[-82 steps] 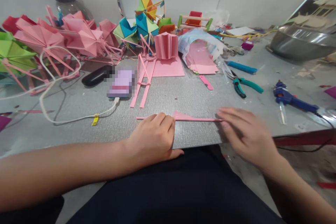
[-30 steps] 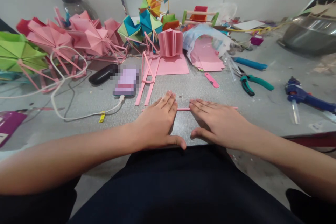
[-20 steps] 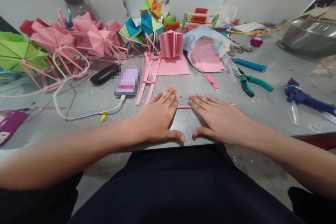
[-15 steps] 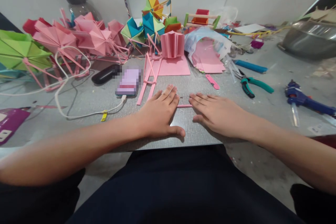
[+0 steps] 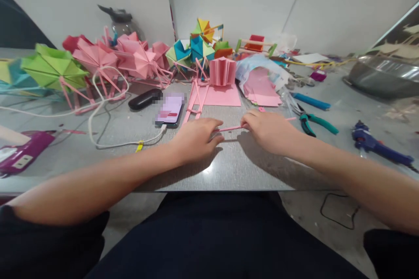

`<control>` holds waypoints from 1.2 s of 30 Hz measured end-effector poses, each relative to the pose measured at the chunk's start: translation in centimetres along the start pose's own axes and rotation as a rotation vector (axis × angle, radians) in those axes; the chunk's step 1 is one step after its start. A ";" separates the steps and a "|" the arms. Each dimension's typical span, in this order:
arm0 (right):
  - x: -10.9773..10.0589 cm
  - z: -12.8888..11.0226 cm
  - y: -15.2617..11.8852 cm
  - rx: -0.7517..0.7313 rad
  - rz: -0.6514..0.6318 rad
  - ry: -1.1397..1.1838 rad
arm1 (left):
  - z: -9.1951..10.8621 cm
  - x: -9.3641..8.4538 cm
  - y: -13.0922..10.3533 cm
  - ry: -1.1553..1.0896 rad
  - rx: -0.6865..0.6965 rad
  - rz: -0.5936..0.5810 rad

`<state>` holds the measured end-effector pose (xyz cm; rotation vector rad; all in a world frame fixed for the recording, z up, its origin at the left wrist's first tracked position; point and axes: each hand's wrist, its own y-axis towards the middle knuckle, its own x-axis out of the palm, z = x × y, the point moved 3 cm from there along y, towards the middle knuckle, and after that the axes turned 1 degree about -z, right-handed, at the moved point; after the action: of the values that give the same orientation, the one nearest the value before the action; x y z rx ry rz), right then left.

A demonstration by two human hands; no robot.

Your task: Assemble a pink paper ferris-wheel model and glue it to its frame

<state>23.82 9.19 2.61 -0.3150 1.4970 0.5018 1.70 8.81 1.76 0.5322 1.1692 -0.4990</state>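
Observation:
A thin pink paper stick (image 5: 231, 128) runs between my two hands, a little above the grey table. My left hand (image 5: 198, 139) pinches its left part between thumb and fingers. The fingers of my right hand (image 5: 266, 130) are closed round it further right, and its end sticks out beyond that hand. Behind my left hand lies a pink strip frame (image 5: 195, 107). A pleated pink paper piece (image 5: 222, 72) stands on a flat pink sheet (image 5: 224, 96) behind the hands.
A phone (image 5: 170, 109) on a white cable and a black case (image 5: 145, 99) lie left. Folded paper wheels (image 5: 54, 67) stand at the back left. Pliers (image 5: 316, 122), a blue glue gun (image 5: 379, 141) and a metal bowl (image 5: 386, 76) are right; a purple tool (image 5: 29, 152) lies far left.
Both hands have risen from lying flat on the table and closed on the pink stick, which is now lifted. The camera view has shifted.

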 end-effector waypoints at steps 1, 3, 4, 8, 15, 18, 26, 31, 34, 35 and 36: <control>-0.5 0.1 0.4 -0.002 0.039 0.009 | -0.3 -0.5 -0.1 -0.031 -0.033 0.038; -1.5 0.1 0.9 -0.050 0.187 0.023 | -0.8 -1.5 -0.3 -0.079 -0.083 0.099; -1.9 0.0 1.0 -0.088 0.302 0.022 | -1.1 -1.9 -0.3 -0.104 -0.098 0.126; -2.0 -0.7 0.4 -0.258 0.817 0.031 | -1.7 -2.4 -0.4 -0.338 -0.154 0.166; 2.4 -0.2 1.6 -0.083 0.495 1.057 | -1.2 -1.0 -0.4 -0.853 -0.242 0.035; 2.9 -0.2 2.2 -0.041 0.403 1.426 | -0.9 0.1 -0.5 -0.981 -0.235 -0.045; 2.5 -1.6 1.8 -0.135 0.317 1.522 | -0.6 1.6 -1.0 -1.396 -0.210 -0.156; 2.5 -2.5 1.3 -0.147 0.233 1.531 | -0.2 1.7 -1.3 -1.457 -0.211 -0.167; 2.3 -3.0 1.2 -0.172 0.206 1.544 | -0.2 1.6 -1.3 -1.405 -0.200 -0.145; 2.2 -3.1 1.1 -0.183 0.203 1.550 | -0.2 1.6 -1.3 -1.386 -0.197 -0.140; 2.2 -3.2 1.1 -0.192 0.200 1.555 | -0.2 1.5 -1.3 -1.367 -0.195 -0.140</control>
<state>20.51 8.80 0.34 -0.8116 3.0082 0.5694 1.27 7.78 0.08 -0.1234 -0.0714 -0.6789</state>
